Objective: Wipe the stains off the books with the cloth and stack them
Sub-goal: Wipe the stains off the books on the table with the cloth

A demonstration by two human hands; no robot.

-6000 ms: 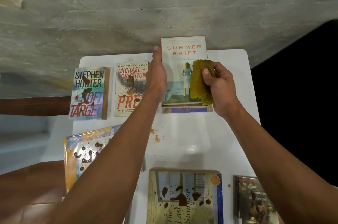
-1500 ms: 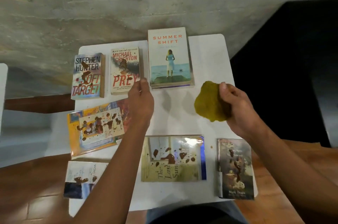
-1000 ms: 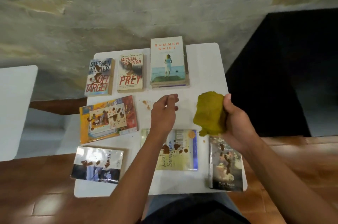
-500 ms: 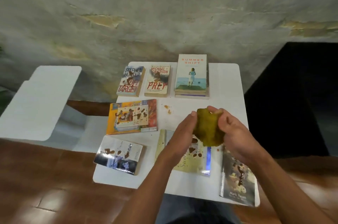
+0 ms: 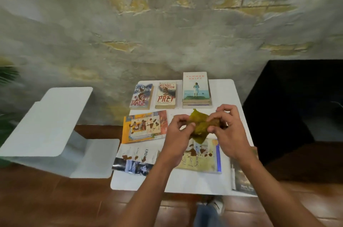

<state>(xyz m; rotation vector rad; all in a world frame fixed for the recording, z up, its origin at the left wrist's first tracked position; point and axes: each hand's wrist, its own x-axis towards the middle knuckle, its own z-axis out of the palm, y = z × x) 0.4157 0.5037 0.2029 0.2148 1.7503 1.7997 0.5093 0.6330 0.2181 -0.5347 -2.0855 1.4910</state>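
Observation:
Both hands hold the yellow-green cloth (image 5: 199,124) above the middle of the white table (image 5: 222,95): my left hand (image 5: 179,134) pinches its left side, my right hand (image 5: 227,130) grips its right side. At the back right, the clean "Summer Shift" book (image 5: 195,87) tops a small stack. Stained books lie around it: "Soft Target" (image 5: 141,96), "Prey" (image 5: 166,95), an orange book (image 5: 145,126), a black-and-white book (image 5: 134,160), "The Last Summer" (image 5: 201,156) below the cloth, and a dark Mark Twain book (image 5: 241,180), partly hidden by my right forearm.
A white chair or side table (image 5: 48,124) stands to the left of the table. A rough concrete wall (image 5: 167,22) rises right behind it. A dark opening (image 5: 297,106) lies to the right. The floor is brown tile (image 5: 46,204).
My left hand left the far books and came to the cloth, which both hands now hold and spread. The view has pulled back from the table.

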